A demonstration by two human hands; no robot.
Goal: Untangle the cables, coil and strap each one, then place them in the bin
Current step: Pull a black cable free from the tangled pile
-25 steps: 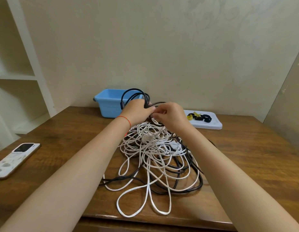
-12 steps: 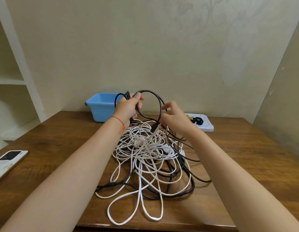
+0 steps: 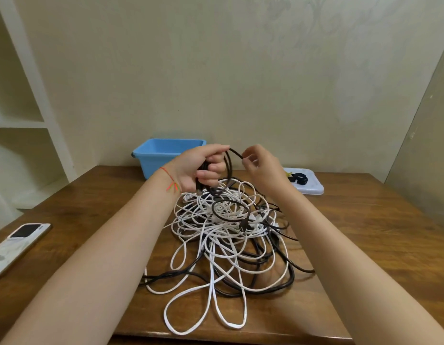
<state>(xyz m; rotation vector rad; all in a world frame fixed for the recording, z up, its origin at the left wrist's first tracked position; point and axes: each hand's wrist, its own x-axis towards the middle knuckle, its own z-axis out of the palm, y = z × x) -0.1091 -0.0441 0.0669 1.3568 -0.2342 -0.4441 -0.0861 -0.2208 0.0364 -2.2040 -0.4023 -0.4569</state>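
Both hands are up over the tangle: the left hand (image 3: 199, 169) is gripping a bunch of loops of the black cable (image 3: 228, 170), fingers curled tight round them, while the right hand (image 3: 259, 168) is pinching the same cable's top arc between thumb and fingertips. That cable is hanging down from the hands, and a black loop with a connector is lying on top of the heap below. The pile of white cables (image 3: 223, 235) is sprawling across the middle of the wooden table (image 3: 365, 232), knotted in with thicker black leads, long white loops reaching toward the near edge. The blue bin (image 3: 163, 151) is sitting at the back against the wall, behind the left hand. To the right, a white tray (image 3: 313, 186) is holding black straps (image 3: 299, 177). A phone (image 3: 18, 242) is lying far left.
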